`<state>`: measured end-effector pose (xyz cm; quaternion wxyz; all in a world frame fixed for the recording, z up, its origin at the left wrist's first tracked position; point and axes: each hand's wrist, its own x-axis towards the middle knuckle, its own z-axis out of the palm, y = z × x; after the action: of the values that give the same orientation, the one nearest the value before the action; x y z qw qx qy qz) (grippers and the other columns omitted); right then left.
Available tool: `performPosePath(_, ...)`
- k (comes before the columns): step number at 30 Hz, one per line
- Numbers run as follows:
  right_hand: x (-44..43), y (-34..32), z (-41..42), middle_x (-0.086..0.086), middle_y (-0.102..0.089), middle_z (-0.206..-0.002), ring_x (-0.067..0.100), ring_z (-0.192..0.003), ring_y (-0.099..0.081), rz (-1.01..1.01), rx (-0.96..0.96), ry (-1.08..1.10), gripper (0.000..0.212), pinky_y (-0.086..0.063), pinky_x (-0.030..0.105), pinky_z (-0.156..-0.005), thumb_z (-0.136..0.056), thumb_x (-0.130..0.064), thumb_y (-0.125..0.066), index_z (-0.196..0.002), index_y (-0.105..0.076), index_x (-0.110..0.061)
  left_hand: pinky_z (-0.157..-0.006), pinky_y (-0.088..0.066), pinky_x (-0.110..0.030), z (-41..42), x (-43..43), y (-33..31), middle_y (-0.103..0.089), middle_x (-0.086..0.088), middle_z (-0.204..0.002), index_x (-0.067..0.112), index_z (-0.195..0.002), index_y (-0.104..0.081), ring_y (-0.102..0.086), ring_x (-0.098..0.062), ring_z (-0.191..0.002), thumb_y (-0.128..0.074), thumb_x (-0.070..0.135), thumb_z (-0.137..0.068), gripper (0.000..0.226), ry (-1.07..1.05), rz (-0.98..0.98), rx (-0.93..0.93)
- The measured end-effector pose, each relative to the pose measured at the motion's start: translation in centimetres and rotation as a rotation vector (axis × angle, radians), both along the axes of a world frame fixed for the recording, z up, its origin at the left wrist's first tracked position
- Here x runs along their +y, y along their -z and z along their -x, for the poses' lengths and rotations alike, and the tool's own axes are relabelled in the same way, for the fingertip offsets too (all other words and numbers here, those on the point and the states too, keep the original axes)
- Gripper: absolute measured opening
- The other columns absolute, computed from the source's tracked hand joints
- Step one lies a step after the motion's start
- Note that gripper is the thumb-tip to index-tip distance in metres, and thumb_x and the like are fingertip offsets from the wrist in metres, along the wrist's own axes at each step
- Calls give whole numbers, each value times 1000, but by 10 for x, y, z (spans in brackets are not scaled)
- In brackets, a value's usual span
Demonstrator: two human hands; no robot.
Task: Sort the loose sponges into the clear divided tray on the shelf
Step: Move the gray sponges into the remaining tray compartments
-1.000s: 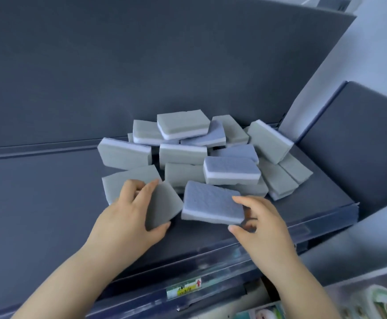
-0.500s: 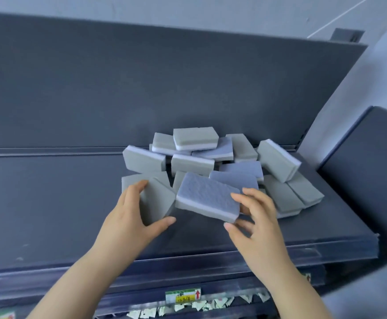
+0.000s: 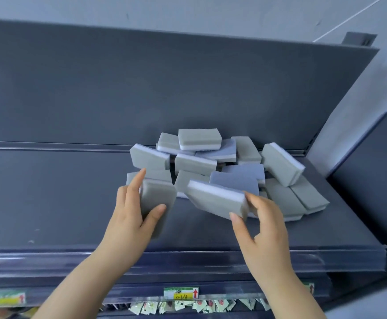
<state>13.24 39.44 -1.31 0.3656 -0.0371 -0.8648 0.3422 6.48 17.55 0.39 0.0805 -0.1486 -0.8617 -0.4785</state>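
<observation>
Reaching up over the front edge of the shelf (image 3: 73, 203), your two forearms rise side by side, both wrists bent back and palms turned away from you.

Your left hand (image 3: 130, 217) grips the left sponge (image 3: 155, 196): the thumb presses its grey face near the lower end, and the fingers curl behind it, with the index finger sticking up past its left edge. This sponge stands nearly upright, its long axis running from the front edge toward the back panel. Its lower end is blurred.

Your right hand (image 3: 264, 229) pinches the right sponge (image 3: 215, 201) at its right end, thumb below and fingers on top. Its long axis slopes down from upper left to lower right, roughly along the shelf. The grey face looks at you and the white layer runs along the top.

Both sponges sit just in front of the pile (image 3: 211, 157), about midway between the shelf's back and front edges. The pile lies toward the back right corner, and its sponges point every which way.
</observation>
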Motion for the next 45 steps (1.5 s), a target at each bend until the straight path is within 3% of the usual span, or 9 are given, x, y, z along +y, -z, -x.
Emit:
performPosePath(6, -4, 2, 4, -21, -41, -118, -11, -109, -41, 133, -14, -124, 44, -30, 2, -90, -83, -39, -48, -124, -51, -23, -73, -40, -19, -12, -8, -9, -48, 31, -104, 56, -99, -34, -50, -5, -97, -70, 22, -79, 53, -119, -51, 32)
performPosePath(13, -35, -5, 17, -11, -48, -117, -14, -115, -38, 121, 78, -209, 41, -30, 6, -98, -85, -29, -51, -125, -51, -20, -74, -37, 0, -26, -33, -22, -48, 37, -107, 67, -104, -36, -53, 9, -96, -75, 14, -74, 72, -120, 68, 150)
performPosePath(17, -74, -12, 19, -19, -48, -118, -14, -114, -40, 158, 80, -251, 37, -30, 4, -96, -83, -30, -53, -119, -52, -25, -80, -42, -10, -31, -73, -28, -44, 29, -114, 55, -113, -41, -46, 9, -106, -71, 19, -77, 59, -157, 138, 248)
performPosePath(21, -124, -20, 20, -21, -52, -115, -8, -107, -47, 236, 55, -275, 37, -35, 5, -89, -82, -37, -53, -118, -53, -28, -71, -44, -7, -43, -128, -35, -50, 28, -106, 66, -102, -42, -53, 4, -97, -74, 32, -76, 53, -227, 35, 201)
performPosePath(24, -176, -27, 19, -24, -56, -109, -5, -102, -53, 376, -25, -311, 33, -39, 4, -81, -79, -46, -56, -111, -53, -40, -65, -49, -19, -56, -185, -38, -60, 21, -97, 65, -99, -46, -61, 0, -86, -72, 36, -68, 50, -289, -103, 88)
performPosePath(29, -300, -27, 16, -19, -66, -94, -5, -86, -59, 515, -149, -413, 22, -43, 5, -68, -82, -25, -65, -94, -59, -42, -73, -51, -32, -79, -316, -36, -65, 19, -91, 64, -100, -50, -65, -6, -81, -67, 51, -51, 53, -397, -238, 37)
performPosePath(35, -432, -28, 23, -18, -66, -87, 7, -81, -62, 439, -302, -584, 12, -53, 33, -70, -78, -36, -67, -89, -64, -38, -79, -54, -32, -94, -434, -31, -68, 14, -87, 47, -103, -56, -62, 2, -81, -73, 24, -75, 40, -481, -195, -13)
performPosePath(40, -498, -49, 42, -15, -65, -89, 5, -82, -60, 358, -316, -687, 13, -52, 26, -71, -80, -30, -67, -90, -64, -37, -75, -55, -31, -78, -495, -42, -64, 17, -91, 50, -112, -53, -61, 2, -83, -70, 33, -77, 42, -477, -129, -37)
performPosePath(45, -540, -68, 83, -17, -64, -93, 1, -85, -57, 208, -282, -740, 16, -43, 10, -72, -80, -27, -68, -91, -63, -37, -72, -44, -12, -42, -538, -55, -60, 22, -93, 51, -118, -49, -56, 7, -86, -66, 40, -79, 44, -446, -36, 2)
